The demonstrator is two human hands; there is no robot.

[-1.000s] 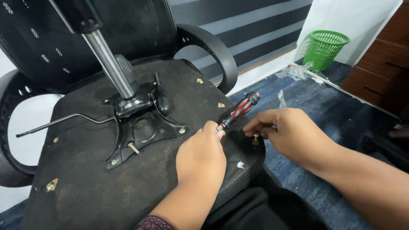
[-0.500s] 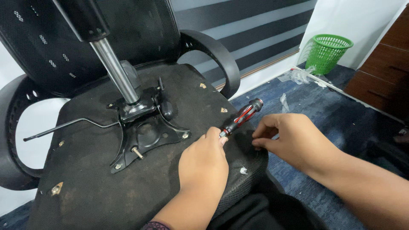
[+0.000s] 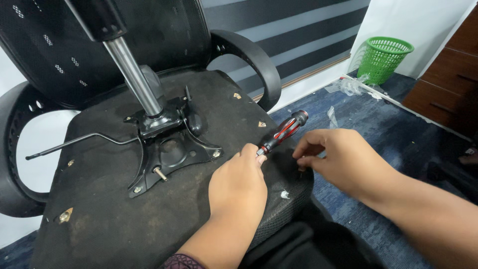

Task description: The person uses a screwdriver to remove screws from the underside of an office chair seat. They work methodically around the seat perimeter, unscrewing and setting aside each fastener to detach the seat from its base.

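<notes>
An office chair lies overturned with the black underside of its seat (image 3: 124,219) facing up. My left hand (image 3: 238,183) rests on the seat's right edge and grips the shaft end of a screwdriver with a red and black handle (image 3: 284,130), which points up and to the right. My right hand (image 3: 343,162) is just to the right of it, thumb and forefinger pinched on a small bolt at the seat's rim. The fingertips hide most of the bolt. The two hands sit close together without touching.
A black metal mechanism plate (image 3: 172,149) with a chrome gas cylinder (image 3: 132,74) and a thin lever (image 3: 74,142) sits mid-seat. Armrests curve at the right (image 3: 251,62) and left (image 3: 12,149). A green basket (image 3: 383,57), plastic scraps (image 3: 343,87) and a wooden cabinet (image 3: 448,84) stand on blue carpet (image 3: 383,129).
The bolt showed below my right fingertips a second ago and is now almost covered by them. My right fingers shifted slightly at the rim. My left hand and the screwdriver barely moved.
</notes>
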